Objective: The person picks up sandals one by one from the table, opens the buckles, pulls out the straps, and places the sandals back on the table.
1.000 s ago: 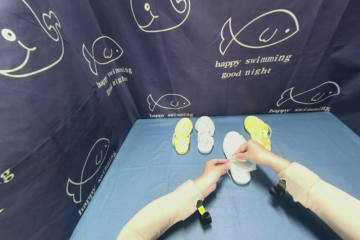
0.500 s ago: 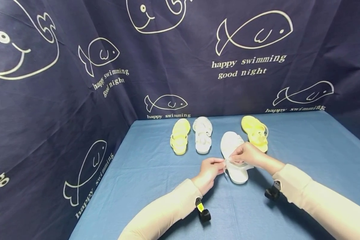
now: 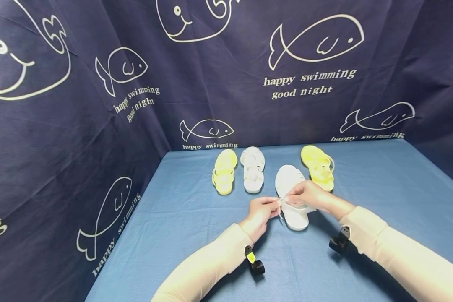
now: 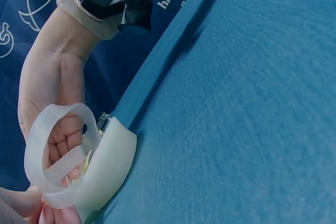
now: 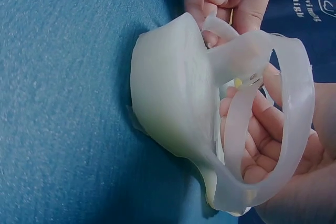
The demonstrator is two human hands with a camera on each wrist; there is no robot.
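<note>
A white sandal [image 3: 296, 220] lies on the blue cloth, toe pointing away from me. On its left side my left hand [image 3: 259, 214] pinches the free end of the ankle strap [image 5: 296, 93]. My right hand [image 3: 311, 195] reaches across the sandal, thumb and fingers pinching the strap beside a small metal buckle [image 5: 255, 78]. The two hands' fingertips nearly meet there. In the left wrist view, the strap loop [image 4: 39, 148] stands up from the heel, with the right hand seen through it. The fingers hide part of the buckle, so whether it is fastened I cannot tell.
Farther back lie a yellow sandal [image 3: 225, 172], another white sandal [image 3: 253, 170] and, behind the right hand, a second yellow sandal [image 3: 317, 163]. Dark blue fabric walls [image 3: 219, 96] with fish prints border the table's [image 3: 196, 226] back and left.
The whole head view has shifted slightly, so the sandals appear farther left. Both hands stay at the strap, with the fingertips a little closer together.
</note>
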